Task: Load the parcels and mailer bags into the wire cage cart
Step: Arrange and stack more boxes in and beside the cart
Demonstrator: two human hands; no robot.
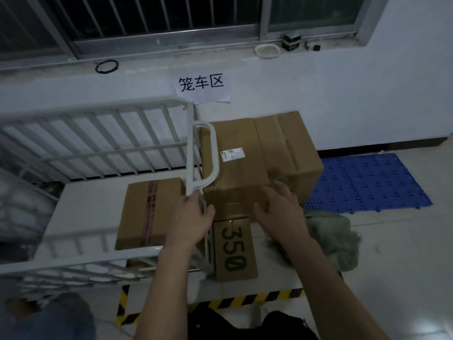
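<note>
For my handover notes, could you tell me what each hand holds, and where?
Left hand grips the cart's handle bar at its lower end; right hand rests on the large box at its near edge.

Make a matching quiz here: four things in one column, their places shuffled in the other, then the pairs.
1. brown cardboard box with red tape
2. brown box printed 350
3. blue perforated plastic mat
4. white paper sign

A. on the wall
B. inside the white wire cage cart
C. on the floor at right
D. beneath the large brown cardboard box

Pairs: 1-B, 2-D, 3-C, 4-A
</note>
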